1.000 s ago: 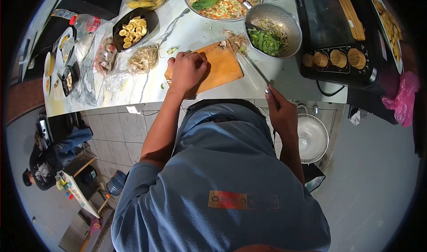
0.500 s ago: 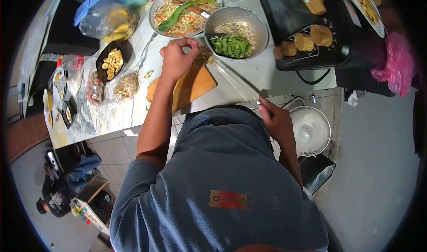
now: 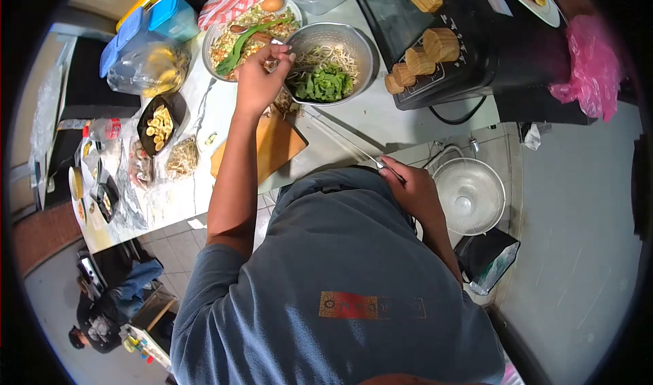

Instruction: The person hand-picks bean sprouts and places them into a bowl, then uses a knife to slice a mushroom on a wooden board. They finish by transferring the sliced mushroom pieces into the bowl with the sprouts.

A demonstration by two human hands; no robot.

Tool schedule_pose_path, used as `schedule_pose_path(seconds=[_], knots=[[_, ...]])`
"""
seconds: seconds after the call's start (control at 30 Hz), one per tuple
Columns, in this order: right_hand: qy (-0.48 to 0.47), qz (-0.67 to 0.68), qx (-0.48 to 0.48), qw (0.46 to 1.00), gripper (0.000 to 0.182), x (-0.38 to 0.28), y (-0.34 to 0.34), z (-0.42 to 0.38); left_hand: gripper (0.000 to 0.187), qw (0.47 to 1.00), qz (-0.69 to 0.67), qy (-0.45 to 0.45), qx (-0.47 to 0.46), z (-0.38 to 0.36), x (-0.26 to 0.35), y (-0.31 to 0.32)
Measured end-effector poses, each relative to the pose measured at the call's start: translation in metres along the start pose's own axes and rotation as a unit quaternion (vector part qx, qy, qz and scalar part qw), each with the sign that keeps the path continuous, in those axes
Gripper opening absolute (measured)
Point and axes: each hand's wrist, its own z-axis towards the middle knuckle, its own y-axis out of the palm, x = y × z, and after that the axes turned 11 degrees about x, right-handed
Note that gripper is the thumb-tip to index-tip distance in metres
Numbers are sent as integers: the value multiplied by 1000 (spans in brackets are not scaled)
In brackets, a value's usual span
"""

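Note:
My left hand (image 3: 260, 82) is raised by the near rims of the round plate (image 3: 210, 57) and the metal bowl (image 3: 365, 62), thumb and fingers bent together; what they hold, if anything, I cannot make out. Bean sprouts (image 3: 337, 56) and chopped greens (image 3: 323, 84) fill part of the bowl. Minced food, a long green leaf (image 3: 239, 48) and a brown egg (image 3: 272, 4) lie on the plate. My right hand (image 3: 413, 189) is closed round the handle of a knife (image 3: 343, 140), its long blade pointing up-left beside the orange board (image 3: 269, 147).
A black appliance (image 3: 469, 65) with wooden pieces stands at right, near a pink bag (image 3: 588, 65). Bagged sprouts (image 3: 182, 157), a black dish of sliced food (image 3: 143, 130) and a bottle sit left. A strainer (image 3: 469, 194) is lower right; a seated person (image 3: 102, 317) is lower left.
The view has shifted, so the counter items appear further left. My left hand has come closer to the bowl and plate, fingers still bent. My right hand still grips the knife.

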Motion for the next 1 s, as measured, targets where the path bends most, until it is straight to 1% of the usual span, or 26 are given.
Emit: schedule_pose_path(seconds=[0.03, 0.1, 0.13, 0.17, 0.23, 0.33, 0.5, 0.57, 0.63, 0.67, 0.7, 0.77, 0.8, 0.83, 0.87, 0.9, 0.93, 1.0], knots=[[-33, 7, 14, 999, 35, 2, 2, 3, 27, 1000, 4, -5, 8, -3, 2, -8], [-47, 12, -7, 999, 35, 0, 1, 13, 27, 993, 57, -102, -17, -7, 7, -28], [-53, 16, -20, 998, 35, -2, 1, 18, 26, 997, 32, -68, 7, -11, -9, -35], [-64, 15, -33, 997, 35, -5, 1, 23, 26, 996, 37, -77, 20, -17, -22, -43], [-74, 12, -59, 995, 33, -10, 3, 34, 25, 993, 64, -84, 45, -30, -29, -63], [-130, 31, -82, 988, 31, -16, 9, 49, 22, 987, 52, -135, 74, -55, -37, -92], [-135, 2, -169, 976, 31, -43, 18, 71, 27, 968, 37, -221, 115, -103, -54, -129], [-153, -3, -178, 972, 32, -52, 25, 76, 29, 964, 54, -230, 124, -123, -68, -140], [-172, -2, -186, 967, 33, -57, 32, 81, 29, 956, 89, -245, 136, -137, -68, -149], [-181, -1, -187, 966, 34, -58, 36, 83, 29, 945, 108, -274, 143, -144, -67, -153], [-186, -2, -193, 963, 34, -58, 40, 84, 29, 942, 109, -279, 149, -148, -64, -155], [-209, 13, -179, 961, 34, -58, 47, 86, 29, 924, 187, -305, 136, -155, -62, -159], [-211, 12, -183, 960, 34, -62, 48, 86, 22, 946, 160, -241, 146, -160, -69, -161], [-192, 1, -191, 963, 34, -65, 49, 85, 22, 945, 160, -244, 148, -166, -75, -162], [-173, -10, -198, 965, 33, -68, 49, 85, 21, 954, 197, -200, 106, -172, -80, -162], [-174, -12, -200, 964, 33, -69, 51, 84, 20, 958, 234, -155, 62, -174, -78, -160], [-179, 0, -190, 965, 33, -68, 53, 83, 18, 955, 233, -178, 47, -176, -76, -157], [-184, 10, -179, 966, 33, -68, 55, 82, 17, 950, 247, -184, 42, -177, -80, -151]])
